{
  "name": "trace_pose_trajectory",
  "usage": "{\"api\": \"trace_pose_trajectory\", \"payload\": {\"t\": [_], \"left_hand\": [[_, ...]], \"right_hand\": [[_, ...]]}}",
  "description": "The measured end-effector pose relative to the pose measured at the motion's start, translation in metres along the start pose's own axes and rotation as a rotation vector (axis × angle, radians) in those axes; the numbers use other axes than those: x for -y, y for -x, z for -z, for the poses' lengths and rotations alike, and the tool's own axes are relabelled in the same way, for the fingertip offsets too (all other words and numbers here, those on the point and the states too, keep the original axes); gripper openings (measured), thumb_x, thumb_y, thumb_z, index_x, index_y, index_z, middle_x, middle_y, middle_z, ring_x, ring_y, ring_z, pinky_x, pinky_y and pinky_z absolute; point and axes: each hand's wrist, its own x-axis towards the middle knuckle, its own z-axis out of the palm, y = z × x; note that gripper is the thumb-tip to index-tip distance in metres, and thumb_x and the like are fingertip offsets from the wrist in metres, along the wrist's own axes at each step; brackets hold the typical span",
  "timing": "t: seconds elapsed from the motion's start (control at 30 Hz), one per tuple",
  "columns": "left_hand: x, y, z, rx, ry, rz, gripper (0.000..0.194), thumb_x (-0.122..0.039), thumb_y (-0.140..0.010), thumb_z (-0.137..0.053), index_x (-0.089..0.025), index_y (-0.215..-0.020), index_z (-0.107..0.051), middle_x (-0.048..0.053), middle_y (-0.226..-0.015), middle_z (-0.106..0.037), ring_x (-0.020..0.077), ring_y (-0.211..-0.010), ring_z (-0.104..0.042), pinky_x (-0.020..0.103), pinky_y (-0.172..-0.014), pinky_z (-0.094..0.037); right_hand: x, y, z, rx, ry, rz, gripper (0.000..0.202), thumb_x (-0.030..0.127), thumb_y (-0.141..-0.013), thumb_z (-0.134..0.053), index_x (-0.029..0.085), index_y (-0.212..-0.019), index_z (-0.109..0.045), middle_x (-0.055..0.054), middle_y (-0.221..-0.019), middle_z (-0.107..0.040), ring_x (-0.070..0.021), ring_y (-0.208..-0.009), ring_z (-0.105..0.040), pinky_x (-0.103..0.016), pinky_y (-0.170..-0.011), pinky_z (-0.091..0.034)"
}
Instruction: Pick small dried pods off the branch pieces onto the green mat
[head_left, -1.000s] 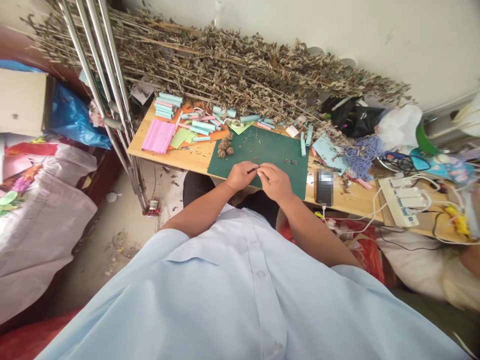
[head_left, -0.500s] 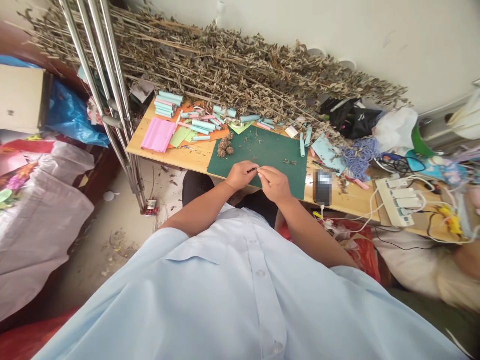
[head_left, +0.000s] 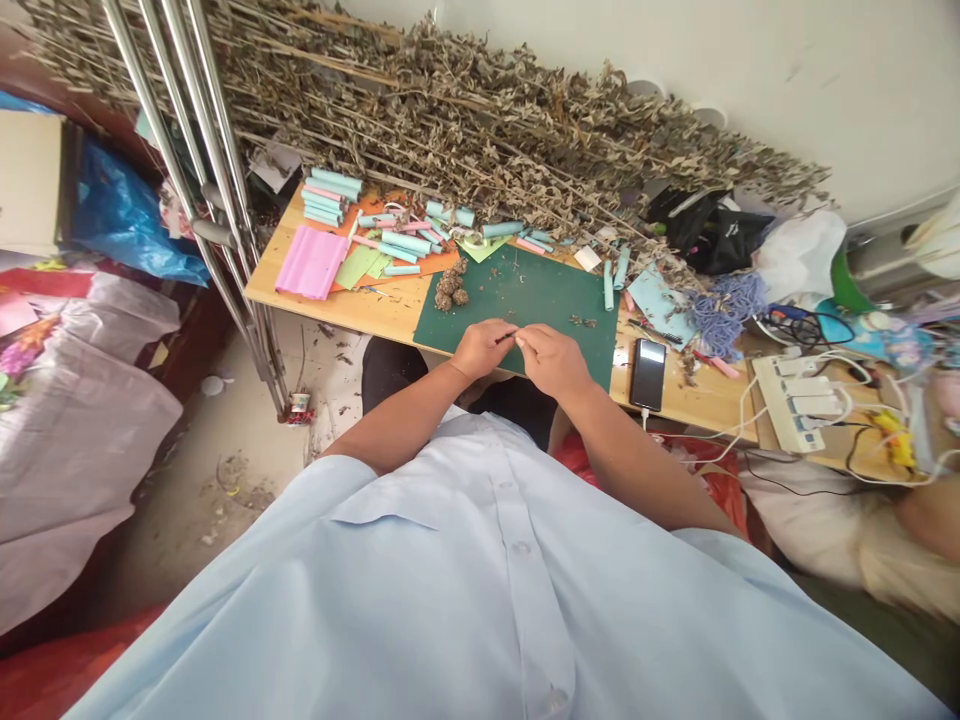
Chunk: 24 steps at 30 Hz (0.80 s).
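Note:
My left hand (head_left: pixel 484 350) and my right hand (head_left: pixel 553 358) meet fingertip to fingertip above the near edge of a dark green cutting mat (head_left: pixel 540 290). Both are closed in a pinch. A small dark bit shows at the left fingertips, too small to name. Whatever lies within the right fingers is hidden. Beyond my left hand, a small heap of brown crumbly balls (head_left: pixel 451 285) rests on the mat's left side. A few dark crumbs (head_left: pixel 582 321) lie on the mat past my right hand.
Dried leafy stalks (head_left: pixel 450 120) pile along the wall. Blue and pink paper rolls (head_left: pixel 409 242) and pink paper (head_left: pixel 311 262) lie left. A phone (head_left: pixel 648 375), purple yarn (head_left: pixel 724 315) and a power strip (head_left: pixel 791 400) are on the right. Metal crutches (head_left: pixel 217 200) stand at the left.
My fingertips still meet at the same spot, with the right fingers curled in slightly more. The camera view has shifted a little. The heap of balls stays where it was.

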Motion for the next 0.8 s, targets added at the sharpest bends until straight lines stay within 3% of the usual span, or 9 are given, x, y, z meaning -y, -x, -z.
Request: {"api": "trace_pose_trajectory", "payload": {"t": [0.43, 0.57, 0.8], "left_hand": [[0.0, -0.002, 0.001, 0.012, -0.034, 0.001, 0.018, -0.025, -0.099, -0.064, -0.018, -0.104, -0.08, 0.007, -0.096, -0.078, 0.0175, -0.092, -0.071, 0.029, -0.088, -0.056], [0.0, -0.003, 0.001, 0.005, -0.054, 0.001, 0.018, -0.024, -0.098, -0.064, -0.018, -0.101, -0.081, 0.006, -0.092, -0.078, 0.0168, -0.087, -0.07, 0.028, -0.084, -0.054], [0.001, -0.003, 0.002, 0.003, -0.048, 0.007, 0.018, -0.022, -0.098, -0.064, -0.017, -0.095, -0.081, 0.006, -0.087, -0.076, 0.0166, -0.084, -0.069, 0.027, -0.081, -0.052]], "right_hand": [[0.002, -0.007, 0.004, 0.075, 0.09, -0.01, 0.029, 0.024, -0.105, -0.046, 0.022, -0.105, -0.076, -0.009, -0.107, -0.078, -0.0254, -0.097, -0.07, -0.034, -0.082, -0.052], [0.005, -0.016, 0.009, 0.158, 0.121, -0.02, 0.026, 0.017, -0.101, -0.05, 0.021, -0.1, -0.076, -0.01, -0.108, -0.079, -0.0261, -0.099, -0.07, -0.035, -0.086, -0.05], [0.02, -0.029, 0.023, 0.289, 0.194, -0.094, 0.029, 0.018, -0.102, -0.048, 0.019, -0.098, -0.077, -0.011, -0.106, -0.078, -0.0256, -0.097, -0.07, -0.035, -0.085, -0.046]]}}
